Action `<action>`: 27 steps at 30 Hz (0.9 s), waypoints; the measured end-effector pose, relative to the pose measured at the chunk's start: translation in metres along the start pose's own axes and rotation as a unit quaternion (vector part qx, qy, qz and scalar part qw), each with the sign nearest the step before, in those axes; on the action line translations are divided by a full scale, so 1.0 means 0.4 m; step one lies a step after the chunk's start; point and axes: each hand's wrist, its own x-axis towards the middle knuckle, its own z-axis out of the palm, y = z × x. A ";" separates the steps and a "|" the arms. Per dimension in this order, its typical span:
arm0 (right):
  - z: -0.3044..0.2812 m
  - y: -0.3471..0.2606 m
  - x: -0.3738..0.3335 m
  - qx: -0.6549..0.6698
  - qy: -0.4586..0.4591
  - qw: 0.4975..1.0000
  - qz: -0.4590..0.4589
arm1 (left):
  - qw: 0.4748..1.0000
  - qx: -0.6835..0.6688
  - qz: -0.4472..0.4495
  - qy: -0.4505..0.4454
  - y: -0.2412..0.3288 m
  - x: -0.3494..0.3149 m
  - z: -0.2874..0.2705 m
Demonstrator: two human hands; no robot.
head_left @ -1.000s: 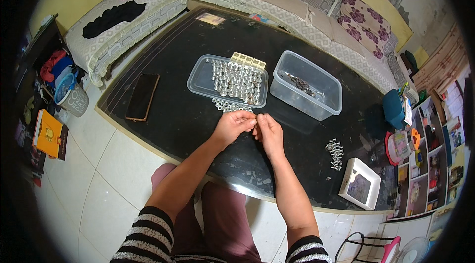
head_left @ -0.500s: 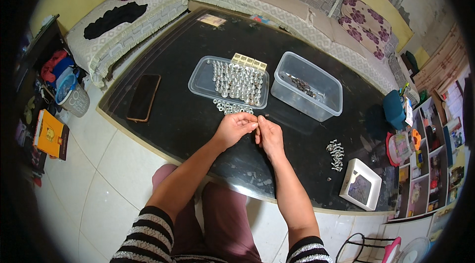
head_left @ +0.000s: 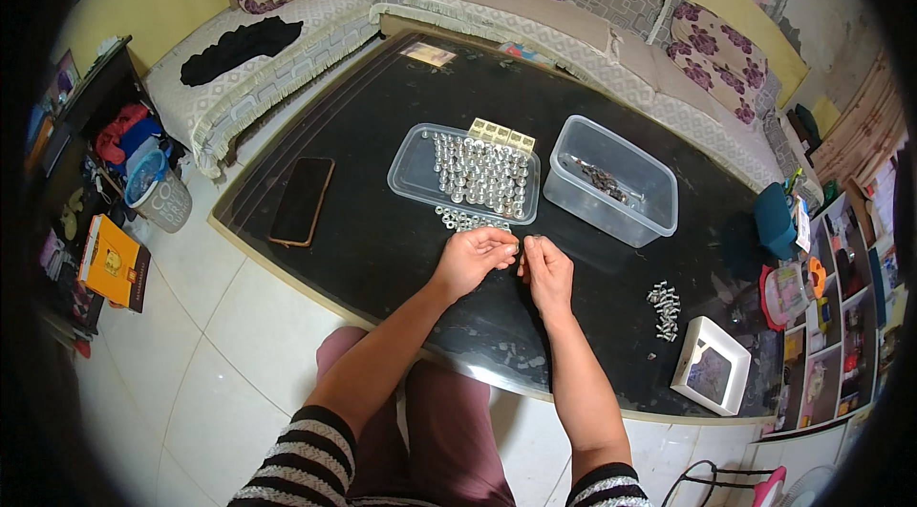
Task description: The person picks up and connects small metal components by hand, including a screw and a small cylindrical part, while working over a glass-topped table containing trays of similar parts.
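My left hand (head_left: pixel 474 262) and my right hand (head_left: pixel 548 278) are held over the near part of the black table, fingertips a small gap apart. Thumb and fingers are pinched together on each. A tiny piece seems to show at the tips of both, too small to name. Just beyond them lie loose small silver ring-like metal parts (head_left: pixel 461 220) on the tabletop. Behind those is a clear plastic lid (head_left: pixel 413 180) bearing rows of small shiny metal parts (head_left: pixel 482 172). Farther right, a clear plastic tub (head_left: pixel 611 221) holds dark small pieces (head_left: pixel 602 180).
Small yellowish boxes (head_left: pixel 501 135) stand along the lid's far edge. A phone (head_left: pixel 302 202) lies at the left. To the right are a pile of silver screw-like parts (head_left: pixel 665 311) and a white open box (head_left: pixel 712 367). A sofa (head_left: pixel 535 10) runs beyond the black table (head_left: pixel 373 116).
My fingertips, touching before, have parted slightly. The whole view has shifted, so everything sits a little farther right and lower. The parts on the table look unmoved.
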 end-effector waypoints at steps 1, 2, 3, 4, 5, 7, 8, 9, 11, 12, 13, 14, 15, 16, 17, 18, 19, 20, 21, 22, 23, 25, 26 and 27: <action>0.001 -0.001 0.000 -0.004 0.002 1.000 -0.002 | 1.000 0.001 0.000 0.001 0.003 -0.002 -0.004; 0.001 -0.004 0.000 -0.005 -0.001 1.000 -0.007 | 1.000 0.022 0.008 0.009 0.006 -0.004 -0.010; 0.003 -0.006 -0.001 -0.004 -0.002 1.000 -0.008 | 0.999 0.042 0.016 0.018 0.011 -0.007 -0.016; 0.002 -0.006 -0.001 -0.020 -0.004 1.000 -0.009 | 0.999 0.043 0.017 0.018 0.018 -0.008 -0.020; 0.001 -0.006 -0.001 -0.035 -0.005 0.999 -0.010 | 0.998 0.048 0.029 0.033 0.028 -0.009 -0.025; 0.003 0.004 -0.003 -0.037 -0.007 0.999 -0.015 | 0.996 0.054 0.045 0.048 0.046 -0.007 -0.045; 0.004 0.008 -0.003 -0.040 -0.008 0.999 -0.019 | 0.992 0.080 0.056 0.076 0.054 -0.003 -0.061; 0.007 0.009 -0.001 -0.038 -0.009 0.999 -0.022 | 0.987 0.106 0.068 0.103 0.066 0.002 -0.078; 0.008 0.016 -0.002 -0.047 -0.009 0.998 -0.030 | 0.981 0.115 0.076 0.139 0.087 0.024 -0.114; 0.006 0.022 0.000 -0.058 -0.011 0.998 -0.028 | 0.970 0.161 0.080 0.162 0.086 0.043 -0.140; 0.007 0.024 0.002 -0.057 -0.010 0.998 -0.028 | 0.957 0.209 0.084 0.186 0.086 0.062 -0.167; 0.010 0.022 0.003 -0.057 -0.012 0.998 -0.028 | 0.938 0.269 0.092 0.200 0.094 0.077 -0.191; 0.012 0.020 0.004 -0.057 -0.013 0.998 -0.027 | 0.915 0.328 0.100 0.213 0.102 0.094 -0.211; 0.015 0.018 0.004 -0.054 -0.015 0.998 -0.028 | 0.902 0.357 0.094 0.223 0.111 0.107 -0.225; 0.017 0.015 0.004 -0.048 -0.014 0.998 -0.028 | 0.882 0.411 0.083 0.214 0.122 0.114 -0.237; 0.019 0.013 0.004 -0.042 -0.014 0.999 -0.029 | 0.867 0.447 0.069 0.207 0.129 0.120 -0.240; 0.019 0.011 0.004 -0.040 -0.014 0.999 -0.029 | 0.851 0.483 0.056 0.199 0.133 0.129 -0.244; 0.019 0.009 0.004 -0.045 -0.013 0.998 -0.029 | 0.850 0.484 0.056 0.199 0.128 0.138 -0.252; 0.019 0.009 0.004 -0.051 -0.013 0.998 -0.030 | 0.841 0.503 0.060 0.191 0.116 0.149 -0.264; 0.018 0.014 0.006 -0.050 -0.012 0.998 -0.030 | 0.832 0.520 0.063 0.181 0.109 0.159 -0.268; 0.018 0.022 0.007 -0.048 -0.012 0.998 -0.040 | 0.832 0.521 0.064 0.181 0.103 0.165 -0.272; 0.018 0.025 0.007 -0.045 -0.012 0.998 -0.051 | 0.835 0.519 0.043 0.178 0.096 0.173 -0.275; 0.018 0.022 0.006 -0.047 -0.012 0.998 -0.051 | 0.835 0.519 0.043 0.177 0.094 0.176 -0.276; 0.019 0.020 0.004 -0.049 -0.012 0.997 -0.050 | 0.823 0.535 0.047 0.183 0.093 0.177 -0.277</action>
